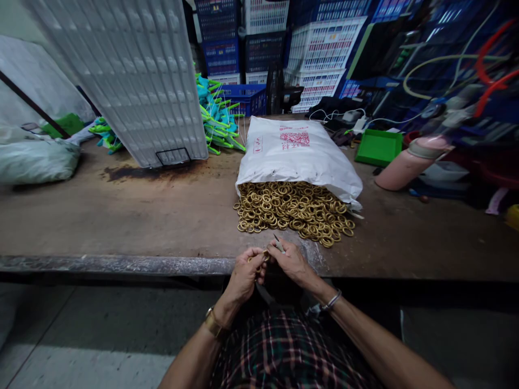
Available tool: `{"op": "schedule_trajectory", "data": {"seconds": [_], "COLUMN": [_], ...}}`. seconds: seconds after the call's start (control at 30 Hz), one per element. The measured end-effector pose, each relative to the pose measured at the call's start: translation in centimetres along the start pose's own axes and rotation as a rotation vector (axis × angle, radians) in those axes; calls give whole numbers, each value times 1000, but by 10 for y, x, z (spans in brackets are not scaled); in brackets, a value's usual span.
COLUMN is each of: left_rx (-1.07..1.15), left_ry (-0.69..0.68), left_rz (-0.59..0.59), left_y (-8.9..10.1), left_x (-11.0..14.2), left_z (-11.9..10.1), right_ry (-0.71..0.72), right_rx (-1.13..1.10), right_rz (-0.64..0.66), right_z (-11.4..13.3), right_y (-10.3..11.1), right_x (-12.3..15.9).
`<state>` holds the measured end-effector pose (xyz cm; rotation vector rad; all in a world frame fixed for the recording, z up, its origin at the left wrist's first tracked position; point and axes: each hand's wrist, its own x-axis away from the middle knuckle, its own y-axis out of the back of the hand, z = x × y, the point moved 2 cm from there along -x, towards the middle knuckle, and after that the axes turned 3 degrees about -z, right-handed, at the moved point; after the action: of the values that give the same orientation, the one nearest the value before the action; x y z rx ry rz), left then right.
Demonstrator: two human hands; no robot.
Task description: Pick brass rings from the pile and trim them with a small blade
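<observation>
Between the thumb and fingers of my left hand (244, 275) are brass-coloured rings (265, 255), held just over the table's front edge. My right hand (294, 263) is closed on a small pointed blade (279, 244), its dark tip aimed up and away from me. The fingertips of both hands meet close to the ring; whether the blade touches it, I cannot tell. Beyond my hands, a heap of the same gold rings (292, 208) spills from the mouth of a white printed sack (267, 156) lying on its side.
The brown worktable (121, 221) spans the view. At its left stands a clear ribbed panel (162, 81) beside green-and-blue plastic parts (221, 119). Rightward are a green tray (380, 147) and a tilted pink bottle (409, 165). Stacked crates (320, 46) fill the back.
</observation>
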<state>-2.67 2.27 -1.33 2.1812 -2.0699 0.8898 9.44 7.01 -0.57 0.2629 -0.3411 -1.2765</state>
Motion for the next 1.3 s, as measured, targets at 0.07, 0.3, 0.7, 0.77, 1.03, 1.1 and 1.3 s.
{"op": "schedule_trajectory", "data": {"seconds": [0.07, 0.3, 0.7, 0.77, 1.03, 1.1, 1.3], "left_rx": [24, 23, -38, -42, -157, -183, -231], "left_ry": [20, 30, -50, -79, -157, -165, -173], "left_rz": [13, 38, 33, 21, 1, 0, 8], "left_y": [-1, -3, -6, -6, -5, -4, -3], "left_x": [0, 0, 1, 1, 2, 2, 2], "left_z": [0, 1, 1, -1, -1, 0, 0], "right_ry": [16, 40, 70, 123, 264, 274, 294], "right_rx": [11, 36, 124, 223, 488, 524, 589], "right_rz": [-10, -38, -53, -33, 156, 164, 192], "right_z": [0, -7, -12, -12, -10, -10, -14], "right_y": [1, 2, 11, 12, 6, 6, 5], "right_x": [0, -2, -6, -4, 7, 6, 7]}}
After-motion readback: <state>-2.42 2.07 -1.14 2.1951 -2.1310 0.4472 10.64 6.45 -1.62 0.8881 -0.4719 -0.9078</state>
